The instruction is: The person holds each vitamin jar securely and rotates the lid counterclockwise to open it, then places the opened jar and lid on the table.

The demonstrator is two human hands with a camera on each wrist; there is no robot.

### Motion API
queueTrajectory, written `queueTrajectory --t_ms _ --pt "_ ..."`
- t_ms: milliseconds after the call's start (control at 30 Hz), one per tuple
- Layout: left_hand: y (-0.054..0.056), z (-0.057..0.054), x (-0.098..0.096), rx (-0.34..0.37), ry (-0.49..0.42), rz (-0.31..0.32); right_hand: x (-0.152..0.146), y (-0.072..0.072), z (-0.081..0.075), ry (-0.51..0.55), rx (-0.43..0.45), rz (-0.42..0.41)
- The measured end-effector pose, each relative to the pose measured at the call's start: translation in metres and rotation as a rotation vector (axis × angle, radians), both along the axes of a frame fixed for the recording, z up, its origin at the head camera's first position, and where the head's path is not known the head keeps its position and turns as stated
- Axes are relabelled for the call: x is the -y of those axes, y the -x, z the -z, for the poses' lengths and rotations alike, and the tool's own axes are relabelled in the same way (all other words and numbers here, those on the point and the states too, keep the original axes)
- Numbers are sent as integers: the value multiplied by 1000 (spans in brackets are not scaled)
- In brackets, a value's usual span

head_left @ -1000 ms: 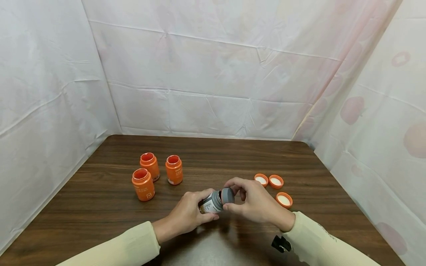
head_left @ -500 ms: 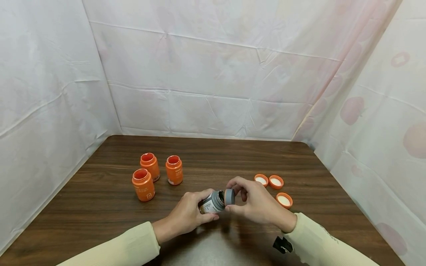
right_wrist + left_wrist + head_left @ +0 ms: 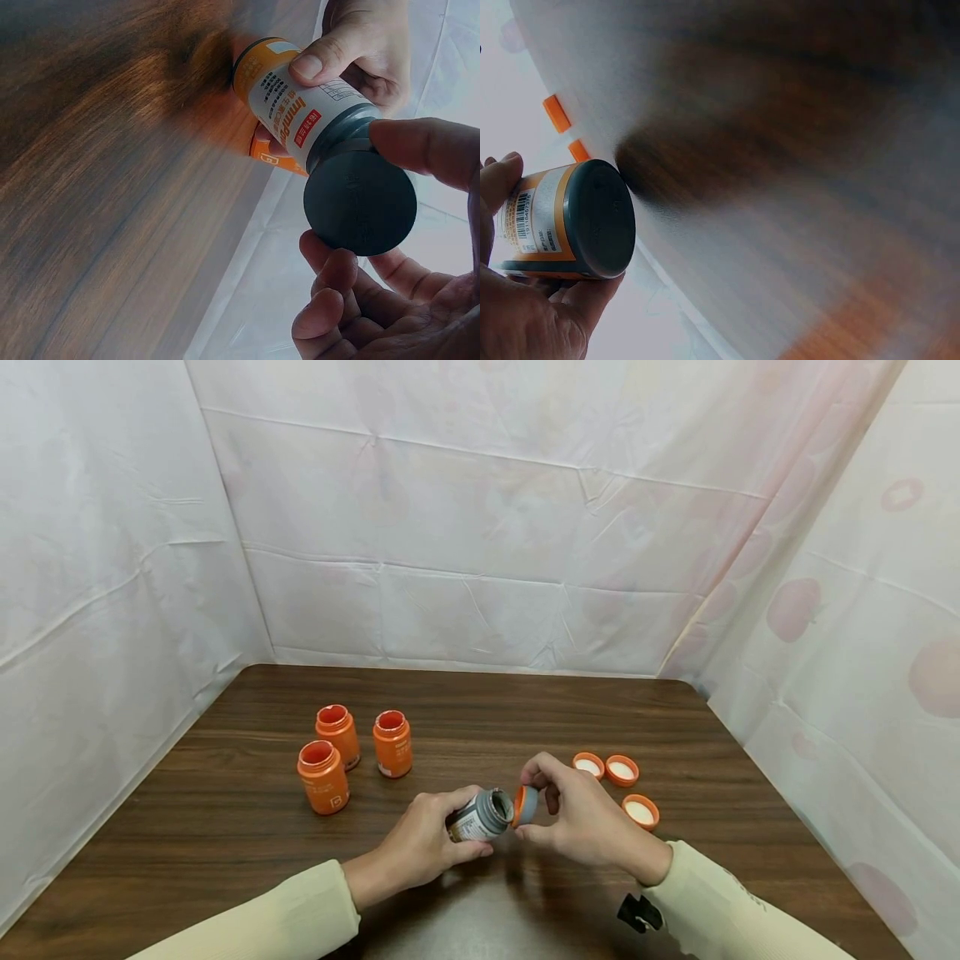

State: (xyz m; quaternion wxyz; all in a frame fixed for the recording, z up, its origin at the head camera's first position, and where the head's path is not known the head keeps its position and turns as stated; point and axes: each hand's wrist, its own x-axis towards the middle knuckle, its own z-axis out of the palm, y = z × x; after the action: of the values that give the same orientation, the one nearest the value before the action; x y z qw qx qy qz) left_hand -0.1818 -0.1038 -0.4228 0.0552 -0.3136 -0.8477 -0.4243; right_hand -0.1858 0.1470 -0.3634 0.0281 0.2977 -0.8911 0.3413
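Observation:
My left hand (image 3: pixel 420 839) grips a dark grey bottle (image 3: pixel 477 817) with a white and orange label, tilted so its uncapped mouth faces right. In the left wrist view the bottle's dark base (image 3: pixel 601 219) faces the camera. Just right of the mouth, my right hand (image 3: pixel 573 814) pinches a grey cap (image 3: pixel 529 805) between thumb and fingers. An orange inner rim shows on the cap's left side. In the right wrist view the cap's flat top (image 3: pixel 360 204) hides the bottle's mouth. Cap and bottle are held above the table.
On the brown wooden table (image 3: pixel 480 710), an orange bottle (image 3: pixel 324 785), a second orange bottle (image 3: pixel 339 739) and a third orange bottle (image 3: pixel 393 747) stand uncapped at left. Three orange caps lie at right, white insides up, including the nearest cap (image 3: pixel 640 812). Pale curtains (image 3: pixel 465 527) surround the table.
My right hand has drawn the grey cap off the bottle's mouth, slightly to the right, and turned it so its orange inside shows. My left hand and the bottle stay almost still.

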Motion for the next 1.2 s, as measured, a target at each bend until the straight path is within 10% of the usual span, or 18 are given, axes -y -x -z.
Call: queueTrajectory --t_ms 1200 --pt "-1 -1 1 31 -14 -2 -7 -6 2 -40 -78 40"
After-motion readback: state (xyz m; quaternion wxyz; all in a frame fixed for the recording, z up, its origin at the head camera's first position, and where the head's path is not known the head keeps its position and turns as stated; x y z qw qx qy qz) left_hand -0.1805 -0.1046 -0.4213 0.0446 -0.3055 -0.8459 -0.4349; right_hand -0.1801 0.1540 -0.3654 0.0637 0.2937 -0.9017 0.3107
